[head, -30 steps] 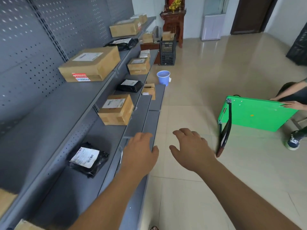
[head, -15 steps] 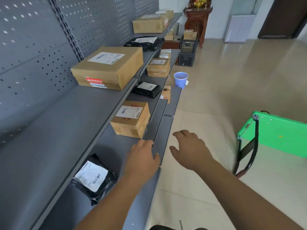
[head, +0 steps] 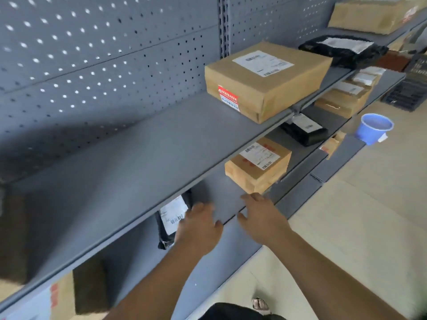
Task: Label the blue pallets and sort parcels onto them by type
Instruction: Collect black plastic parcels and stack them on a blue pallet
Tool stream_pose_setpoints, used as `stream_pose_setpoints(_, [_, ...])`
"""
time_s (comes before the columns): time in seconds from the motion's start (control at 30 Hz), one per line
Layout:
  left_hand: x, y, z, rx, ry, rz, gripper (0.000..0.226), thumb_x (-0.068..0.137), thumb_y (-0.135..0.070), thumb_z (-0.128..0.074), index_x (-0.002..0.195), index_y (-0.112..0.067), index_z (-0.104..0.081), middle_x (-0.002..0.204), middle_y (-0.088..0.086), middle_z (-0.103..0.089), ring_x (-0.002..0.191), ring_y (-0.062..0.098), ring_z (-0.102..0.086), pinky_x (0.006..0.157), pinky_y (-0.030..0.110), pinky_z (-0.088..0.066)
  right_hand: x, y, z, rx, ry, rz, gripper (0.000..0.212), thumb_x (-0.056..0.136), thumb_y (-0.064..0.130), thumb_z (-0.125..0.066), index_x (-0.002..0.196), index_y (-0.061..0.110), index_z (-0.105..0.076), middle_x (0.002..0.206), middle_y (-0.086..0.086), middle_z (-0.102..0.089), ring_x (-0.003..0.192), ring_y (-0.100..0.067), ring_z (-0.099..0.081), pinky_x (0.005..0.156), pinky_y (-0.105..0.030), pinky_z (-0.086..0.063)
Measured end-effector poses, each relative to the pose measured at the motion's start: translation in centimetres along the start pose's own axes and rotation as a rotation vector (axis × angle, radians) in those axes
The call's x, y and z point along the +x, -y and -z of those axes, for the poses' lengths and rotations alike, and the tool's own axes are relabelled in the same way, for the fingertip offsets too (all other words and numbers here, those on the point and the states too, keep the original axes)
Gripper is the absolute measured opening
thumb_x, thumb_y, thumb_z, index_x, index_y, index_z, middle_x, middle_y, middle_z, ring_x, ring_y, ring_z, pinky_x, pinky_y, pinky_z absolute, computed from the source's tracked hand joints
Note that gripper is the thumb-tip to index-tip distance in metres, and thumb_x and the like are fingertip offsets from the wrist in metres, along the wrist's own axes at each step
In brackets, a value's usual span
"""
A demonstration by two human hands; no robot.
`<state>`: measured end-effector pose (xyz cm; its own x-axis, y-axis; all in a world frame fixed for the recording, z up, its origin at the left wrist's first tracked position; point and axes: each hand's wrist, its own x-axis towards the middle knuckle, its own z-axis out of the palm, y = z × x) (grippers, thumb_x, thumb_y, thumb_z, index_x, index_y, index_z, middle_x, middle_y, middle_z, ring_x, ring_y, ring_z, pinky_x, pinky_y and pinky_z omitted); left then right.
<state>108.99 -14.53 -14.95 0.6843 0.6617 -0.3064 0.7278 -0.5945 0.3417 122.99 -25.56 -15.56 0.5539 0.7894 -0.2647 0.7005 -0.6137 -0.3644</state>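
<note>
Turned closer to the grey shelves (head: 161,144) than half a second ago, we have lost sight of the green cart. Parcel labels (head: 260,155) show barcodes, their print too blurred to read. Our left hand (head: 198,227), fingers spread, holds nothing beside the black bag (head: 173,215) on the lower shelf (head: 221,197); our right hand (head: 261,218), also open, hovers just short of the small box (head: 258,172).

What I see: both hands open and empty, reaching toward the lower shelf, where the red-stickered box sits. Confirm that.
No. The head view shows the red-stickered box on the upper shelf, not the lower one. Left hand and right hand are open, empty, reaching toward the lower shelf.
</note>
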Motion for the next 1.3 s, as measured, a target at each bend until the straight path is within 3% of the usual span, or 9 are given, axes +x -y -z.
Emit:
stream_pose_setpoints(0.27, [-1.3,2.8,-2.5,-0.161,-0.055,0.381,0.044,0.094,-0.038,-0.054,0.136,-0.027,-0.056,0.133,0.002,-0.056,0.122,0.027,-0.055,0.098,0.043,-0.05,3.5,1.2,-2.1,-0.183,0.109,0.324,0.04,0.101,0.036,-0.046,0.134,0.012,-0.046,0.129,-0.009,-0.056,0.118,-0.028,-0.052,0.09,-0.04,-0.047])
stream_pose_setpoints(0.47, [-2.3,6.4,-4.2,-0.232,-0.073,0.537,0.049,0.097,-0.034,-0.055,0.144,-0.021,-0.051,0.139,0.007,-0.054,0.127,0.028,-0.053,0.103,0.043,-0.049,4.5,3.2,-4.9,-0.171,0.208,0.434,0.041,0.102,0.035,-0.047,0.134,0.01,-0.048,0.133,-0.01,-0.056,0.12,-0.032,-0.051,0.095,-0.043,-0.048])
stream_pose_setpoints(0.53, [-2.4,7.7,-4.7,-0.252,-0.081,0.57,0.049,0.097,-0.034,-0.055,0.144,-0.022,-0.051,0.137,0.007,-0.054,0.124,0.028,-0.054,0.101,0.043,-0.05,5.0,4.0,-6.0,-0.138,0.214,0.447,0.029,0.101,0.033,-0.048,0.119,0.01,-0.051,0.125,-0.01,-0.059,0.117,-0.033,-0.053,0.087,-0.04,-0.047])
stream_pose_setpoints(0.6, [-2.1,8.8,-5.1,-0.291,-0.097,0.598,0.046,0.096,-0.033,-0.054,0.141,-0.022,-0.053,0.134,0.007,-0.054,0.121,0.028,-0.055,0.099,0.042,-0.051,5.7,4.7,-7.0,-0.103,0.204,0.442,0.018,0.101,0.033,-0.049,0.098,0.015,-0.044,0.113,-0.01,-0.061,0.11,-0.033,-0.055,0.077,-0.037,-0.041])
stream_pose_setpoints(0.67, [-1.6,9.9,-5.5,-0.344,-0.115,0.63,0.045,0.096,-0.033,-0.052,0.139,-0.022,-0.054,0.131,0.007,-0.055,0.117,0.029,-0.057,0.096,0.041,-0.052,6.5,5.4,-8.2,-0.062,0.198,0.43,0.02,0.1,0.034,-0.049,0.093,0.019,-0.04,0.108,-0.011,-0.061,0.106,-0.033,-0.056,0.075,-0.037,-0.04])
stream_pose_setpoints(0.83, [-0.1,12.6,-6.8,-0.445,-0.193,0.674,0.043,0.093,-0.033,-0.051,0.134,-0.022,-0.056,0.127,0.006,-0.06,0.109,0.029,-0.061,0.089,0.038,-0.054,8.9,6.8,-11.8,0.038,0.146,0.369,0.028,0.1,0.034,-0.05,0.107,0.008,-0.053,0.112,-0.013,-0.062,0.105,-0.035,-0.059,0.075,-0.037,-0.045])
stream_pose_setpoints(1.0, [2.6,14.4,-8.4,-0.512,-0.29,0.657,0.053,0.098,-0.034,-0.055,0.148,-0.019,-0.046,0.145,0.008,-0.049,0.128,0.028,-0.053,0.102,0.035,-0.042,11.4,7.3,-14.9,0.21,0.09,0.216,0.038,0.1,0.035,-0.051,0.118,0.002,-0.054,0.12,-0.019,-0.06,0.113,-0.039,-0.056,0.087,-0.041,-0.047])
stream_pose_setpoints(1.17, [5.5,15.2,-9.6,-0.58,-0.337,0.6,0.019,0.098,-0.031,-0.051,0.116,-0.024,-0.056,0.117,0.002,-0.067,0.091,0.022,-0.059,0.073,0.03,-0.042,13.3,7.4,-16.9,0.36,0.155,0.12,0.032,0.098,0.039,-0.05,0.109,0.009,-0.055,0.112,-0.011,-0.068,0.101,-0.036,-0.061,0.082,-0.037,-0.048])
stream_pose_setpoints(1.3, [6.5,15.6,-10.5,-0.643,-0.347,0.622,0.029,0.099,-0.032,-0.047,0.122,-0.021,-0.06,0.102,-0.002,-0.068,0.082,0.017,-0.062,0.068,0.031,-0.045,13.9,7.5,-17.6,0.491,0.244,0.045,0.028,0.096,0.033,-0.053,0.106,0.008,-0.055,0.107,-0.009,-0.066,0.095,-0.033,-0.06,0.074,-0.033,-0.043])
